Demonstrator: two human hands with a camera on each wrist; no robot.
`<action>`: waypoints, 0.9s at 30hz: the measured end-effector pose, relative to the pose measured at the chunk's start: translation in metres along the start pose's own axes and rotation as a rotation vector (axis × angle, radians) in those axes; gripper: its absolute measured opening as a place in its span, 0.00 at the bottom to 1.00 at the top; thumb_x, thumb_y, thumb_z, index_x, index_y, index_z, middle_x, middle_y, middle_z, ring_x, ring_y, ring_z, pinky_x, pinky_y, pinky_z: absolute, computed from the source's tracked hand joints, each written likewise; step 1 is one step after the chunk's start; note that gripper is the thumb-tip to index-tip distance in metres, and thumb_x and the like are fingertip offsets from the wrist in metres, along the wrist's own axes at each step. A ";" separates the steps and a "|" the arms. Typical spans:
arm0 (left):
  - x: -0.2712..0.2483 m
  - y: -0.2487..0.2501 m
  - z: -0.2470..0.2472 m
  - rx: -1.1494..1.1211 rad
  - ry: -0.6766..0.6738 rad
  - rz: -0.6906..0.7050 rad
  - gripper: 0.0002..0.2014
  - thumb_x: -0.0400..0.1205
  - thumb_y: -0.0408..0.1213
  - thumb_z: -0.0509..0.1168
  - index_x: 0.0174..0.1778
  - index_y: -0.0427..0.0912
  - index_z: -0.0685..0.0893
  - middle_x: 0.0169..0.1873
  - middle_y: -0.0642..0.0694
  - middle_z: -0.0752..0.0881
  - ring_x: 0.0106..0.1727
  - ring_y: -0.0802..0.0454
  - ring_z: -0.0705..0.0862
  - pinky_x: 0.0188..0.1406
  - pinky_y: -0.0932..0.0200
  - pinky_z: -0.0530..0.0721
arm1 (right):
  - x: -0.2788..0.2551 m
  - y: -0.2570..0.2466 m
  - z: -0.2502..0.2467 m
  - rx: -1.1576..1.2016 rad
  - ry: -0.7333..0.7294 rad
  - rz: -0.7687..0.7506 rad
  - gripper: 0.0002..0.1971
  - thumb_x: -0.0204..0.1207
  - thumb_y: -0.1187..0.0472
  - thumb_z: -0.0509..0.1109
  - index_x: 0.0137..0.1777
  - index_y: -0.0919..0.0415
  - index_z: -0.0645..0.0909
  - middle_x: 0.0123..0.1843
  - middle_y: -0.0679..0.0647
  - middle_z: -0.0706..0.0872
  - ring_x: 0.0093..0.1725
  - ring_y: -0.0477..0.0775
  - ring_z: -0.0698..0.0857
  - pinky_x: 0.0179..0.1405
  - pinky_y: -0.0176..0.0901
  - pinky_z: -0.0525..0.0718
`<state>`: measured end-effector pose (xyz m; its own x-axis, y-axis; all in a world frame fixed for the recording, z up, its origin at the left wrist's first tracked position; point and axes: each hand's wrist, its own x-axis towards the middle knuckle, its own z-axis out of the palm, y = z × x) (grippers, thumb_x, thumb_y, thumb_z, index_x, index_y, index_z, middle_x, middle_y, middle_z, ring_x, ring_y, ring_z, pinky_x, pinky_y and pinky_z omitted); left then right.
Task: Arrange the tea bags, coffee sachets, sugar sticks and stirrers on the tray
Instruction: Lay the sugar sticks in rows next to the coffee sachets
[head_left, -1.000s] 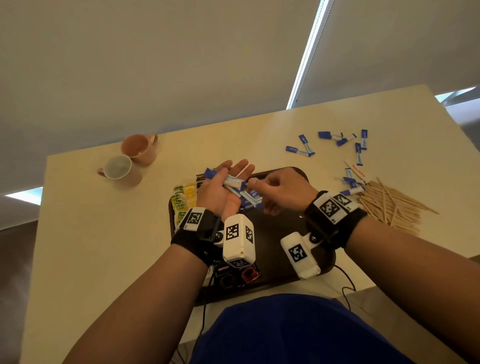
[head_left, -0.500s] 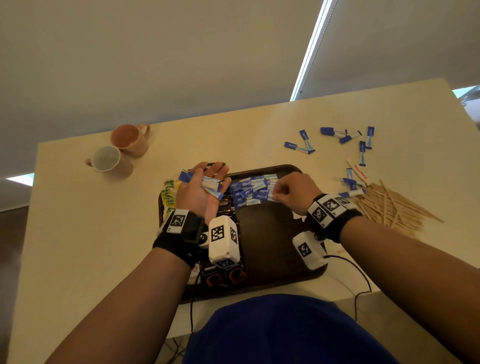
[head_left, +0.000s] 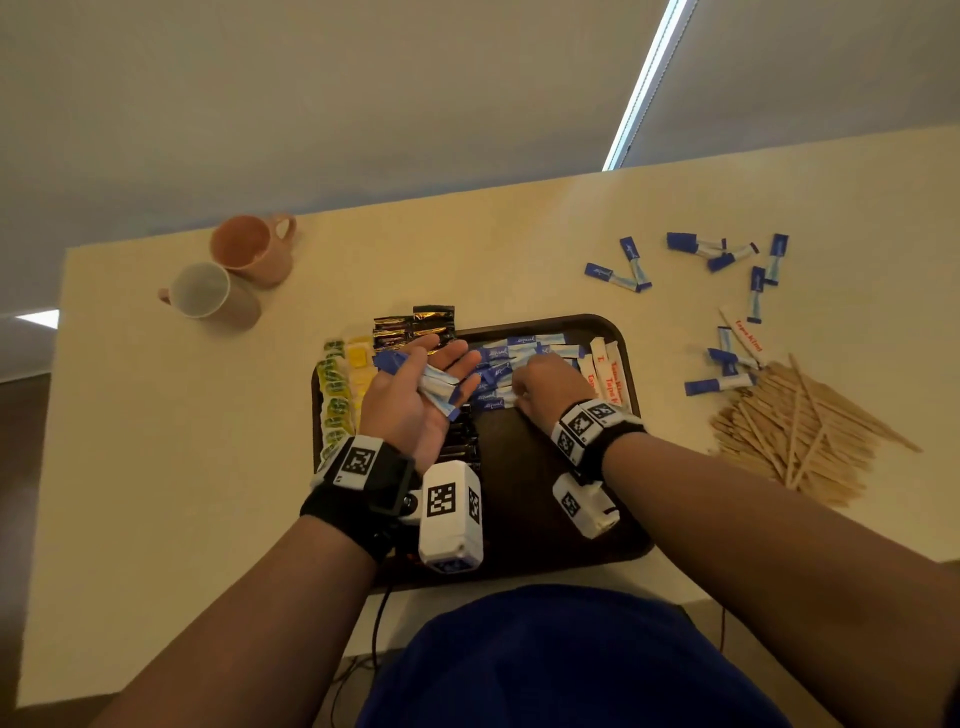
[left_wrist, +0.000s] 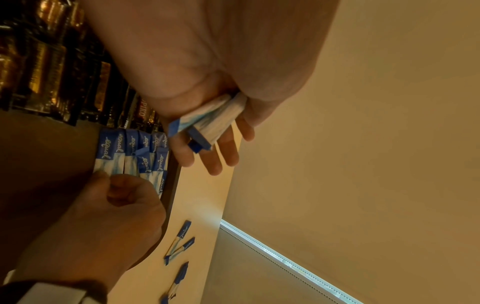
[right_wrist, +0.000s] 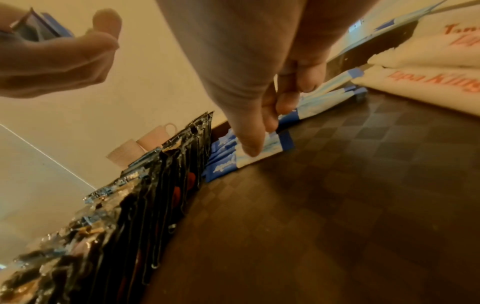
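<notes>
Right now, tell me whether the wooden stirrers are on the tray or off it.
Off. The wooden stirrers lie heaped on the table, right of the tray.

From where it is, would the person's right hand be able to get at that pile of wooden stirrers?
Probably yes. The wooden stirrers lie in the open on the table to the right of the tray, with nothing between. The right hand would first have to leave the blue sugar sticks.

A black strap (head_left: 358, 512) is worn on the left wrist and another black strap (head_left: 605, 444) on the right, each topped with a white plate printed with black square markers. A white camera block (head_left: 449, 512) with the same markers is mounted at the left wrist, a smaller white block (head_left: 584, 504) at the right, and a blue garment (head_left: 561, 660) is seen below with bare forearms.
</notes>
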<state>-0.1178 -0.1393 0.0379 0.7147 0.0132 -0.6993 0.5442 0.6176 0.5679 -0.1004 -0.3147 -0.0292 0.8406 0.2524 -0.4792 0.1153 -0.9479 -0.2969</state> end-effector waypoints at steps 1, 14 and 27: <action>0.000 0.000 0.001 0.001 -0.002 -0.002 0.13 0.93 0.37 0.50 0.54 0.41 0.80 0.43 0.40 0.92 0.50 0.41 0.91 0.63 0.42 0.84 | 0.000 0.001 0.001 -0.003 0.009 -0.006 0.07 0.82 0.60 0.69 0.53 0.62 0.86 0.57 0.58 0.83 0.61 0.59 0.79 0.62 0.52 0.81; -0.002 0.004 0.007 0.013 -0.092 -0.025 0.14 0.93 0.38 0.49 0.59 0.39 0.80 0.60 0.38 0.88 0.66 0.42 0.85 0.68 0.45 0.79 | -0.019 -0.010 -0.030 0.470 0.283 -0.083 0.14 0.81 0.52 0.71 0.43 0.61 0.89 0.34 0.50 0.86 0.33 0.45 0.80 0.39 0.39 0.79; -0.008 0.007 0.014 -0.051 -0.249 -0.061 0.19 0.92 0.39 0.47 0.74 0.37 0.75 0.67 0.38 0.83 0.63 0.41 0.85 0.56 0.51 0.90 | -0.033 -0.047 -0.065 0.669 0.278 -0.187 0.04 0.77 0.59 0.76 0.50 0.54 0.91 0.38 0.38 0.85 0.35 0.33 0.81 0.39 0.24 0.76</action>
<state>-0.1136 -0.1459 0.0530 0.7706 -0.2158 -0.5997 0.5717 0.6499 0.5007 -0.0986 -0.2907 0.0546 0.9515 0.2557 -0.1712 -0.0020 -0.5511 -0.8344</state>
